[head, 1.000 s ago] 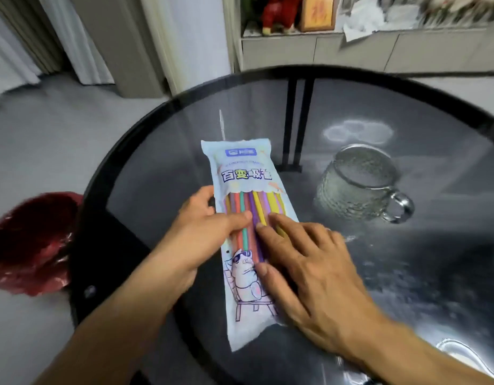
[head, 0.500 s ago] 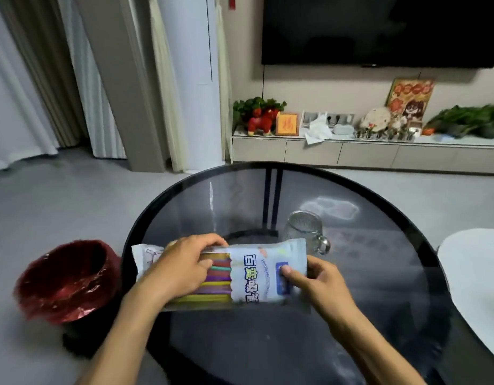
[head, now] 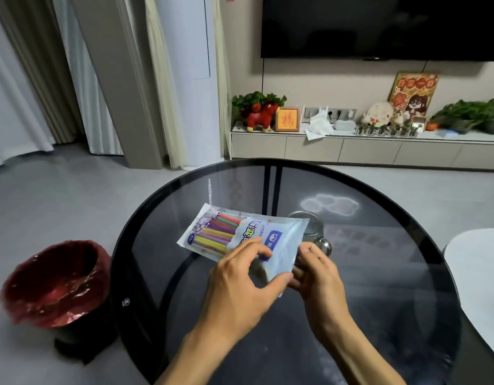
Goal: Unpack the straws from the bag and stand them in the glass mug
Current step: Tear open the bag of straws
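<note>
I see both hands holding the bag (head: 279, 245) of straws (head: 212, 234) above the round dark glass surface (head: 379, 273), near its centre. The left hand (head: 240, 284) pinches the near end of the bag: its thumb presses under the corner and its curled fingers (head: 251, 245) lie on the printed face. The right hand (head: 318, 276) grips the same end from 3 o'clock, fingers curled against the edge. The bag is lifted and tilted, its far end pointing to 10 o'clock, coloured straws inside. The glass mug (head: 318, 232) stands just behind the bag at 1 o'clock, partly hidden. A red-lined bin (head: 54, 282) stands on the floor at 9 o'clock.
</note>
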Action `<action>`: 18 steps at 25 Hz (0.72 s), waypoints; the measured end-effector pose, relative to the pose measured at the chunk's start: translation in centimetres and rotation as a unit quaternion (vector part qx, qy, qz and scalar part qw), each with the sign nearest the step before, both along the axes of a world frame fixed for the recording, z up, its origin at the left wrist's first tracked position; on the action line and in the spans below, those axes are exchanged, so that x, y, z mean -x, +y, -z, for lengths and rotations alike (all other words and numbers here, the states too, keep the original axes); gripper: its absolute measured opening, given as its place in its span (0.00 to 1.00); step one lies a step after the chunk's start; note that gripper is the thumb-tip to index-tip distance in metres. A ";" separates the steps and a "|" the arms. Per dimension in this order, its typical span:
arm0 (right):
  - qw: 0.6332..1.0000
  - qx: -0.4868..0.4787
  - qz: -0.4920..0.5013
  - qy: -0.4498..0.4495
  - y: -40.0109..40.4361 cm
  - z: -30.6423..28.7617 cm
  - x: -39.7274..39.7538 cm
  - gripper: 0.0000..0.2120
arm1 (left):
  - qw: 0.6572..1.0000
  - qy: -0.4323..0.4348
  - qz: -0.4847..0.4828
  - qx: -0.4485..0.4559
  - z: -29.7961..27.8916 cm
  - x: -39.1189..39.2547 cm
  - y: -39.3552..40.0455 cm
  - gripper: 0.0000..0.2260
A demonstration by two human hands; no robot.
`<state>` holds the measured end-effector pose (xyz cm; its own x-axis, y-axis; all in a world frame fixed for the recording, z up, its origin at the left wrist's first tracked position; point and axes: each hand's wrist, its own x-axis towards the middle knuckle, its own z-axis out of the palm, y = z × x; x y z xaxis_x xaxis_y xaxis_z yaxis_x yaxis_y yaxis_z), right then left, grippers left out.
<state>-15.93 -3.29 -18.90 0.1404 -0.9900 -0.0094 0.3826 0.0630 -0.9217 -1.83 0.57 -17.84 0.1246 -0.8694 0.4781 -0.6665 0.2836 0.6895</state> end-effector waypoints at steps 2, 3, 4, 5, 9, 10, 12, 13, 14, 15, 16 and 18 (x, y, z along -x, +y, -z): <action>1.000 0.029 0.003 0.000 -0.1 0.4 0.0 0.09 | 1.000 -0.007 -0.008 0.002 0.0 0.1 0.1 0.17; 0.999 0.045 0.013 0.009 -0.1 0.5 -0.1 0.09 | 1.000 -0.011 -0.011 0.007 -0.1 0.3 0.1 0.16; 0.997 0.064 0.027 0.020 -0.1 0.6 -0.2 0.10 | 1.000 -0.010 -0.015 0.016 -0.1 0.4 0.2 0.15; 0.995 0.082 0.045 0.031 0.1 0.6 -0.3 0.09 | 1.000 -0.009 -0.016 0.024 -0.1 0.5 0.2 0.13; 0.986 0.123 0.083 0.077 0.9 0.2 -0.9 0.04 | 0.999 0.004 -0.014 0.037 0.2 0.4 -0.1 0.07; 0.984 0.126 0.085 0.091 1.0 0.2 -1.0 0.05 | 0.999 0.009 -0.013 0.034 0.4 0.4 -0.1 0.06; 0.982 0.130 0.081 0.110 1.0 0.3 -0.9 0.06 | 0.999 0.015 -0.012 0.033 0.7 0.4 -0.2 0.06; 0.982 0.130 0.075 0.111 1.0 0.3 -0.9 0.06 | 0.999 0.019 -0.010 0.036 0.7 0.4 -0.4 0.05; 0.984 0.130 0.066 0.106 1.0 0.2 -0.7 0.06 | 0.999 0.030 -0.008 0.038 0.8 0.2 -0.5 0.05; 0.984 0.132 0.058 0.103 1.1 0.0 -0.6 0.06 | 0.998 0.044 -0.006 0.038 0.8 0.1 -0.6 0.04; 0.984 0.138 0.052 0.104 1.1 -0.1 -0.5 0.06 | 0.998 0.051 -0.006 0.037 0.7 -0.1 -0.7 0.04; 0.978 0.150 0.060 0.132 1.1 -0.1 -0.7 0.07 | 0.998 0.019 -0.015 0.053 0.7 -0.1 -0.6 0.03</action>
<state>-15.25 -2.23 -18.76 0.0544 -0.9631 0.2636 0.1177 -0.2559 -0.9595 -1.74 -0.05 -18.58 0.1704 -0.8101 0.5610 -0.6500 0.3355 0.6819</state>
